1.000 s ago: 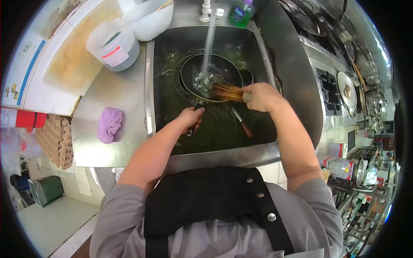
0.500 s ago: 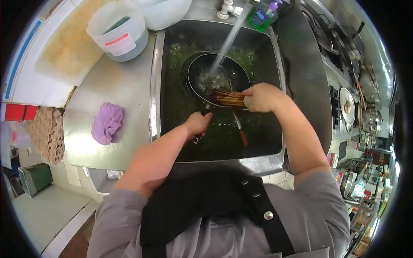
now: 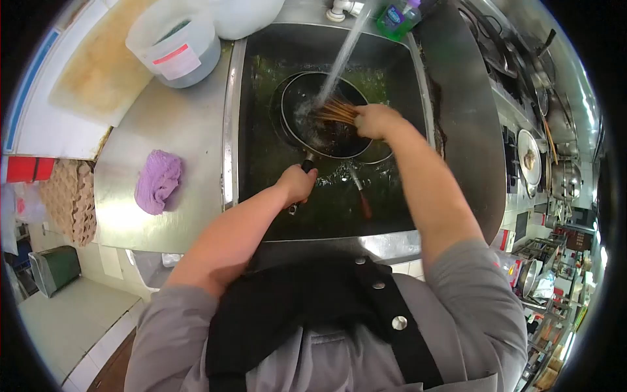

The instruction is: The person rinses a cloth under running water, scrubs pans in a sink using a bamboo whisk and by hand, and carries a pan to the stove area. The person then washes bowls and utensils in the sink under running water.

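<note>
My left hand is closed around the black handle of a frying pan, which is tilted in the sink under the tap. A stream of water falls into the pan and splashes. In my right hand is a brush of thin wooden sticks, its tips pressed inside the pan where water runs. Another utensil with a reddish-brown handle lies in the dark water just below the pan. Part of a second round pan rim shows beneath the first one.
The sink has a metal rim. A purple cloth lies on the left counter, near a translucent tub with a label. Behind the sink stands a green soap bottle. Pans and a stove line the right side.
The stick brush has moved up and left, from the pan's near edge to its inside under the water. My left hand still grips the handle.
</note>
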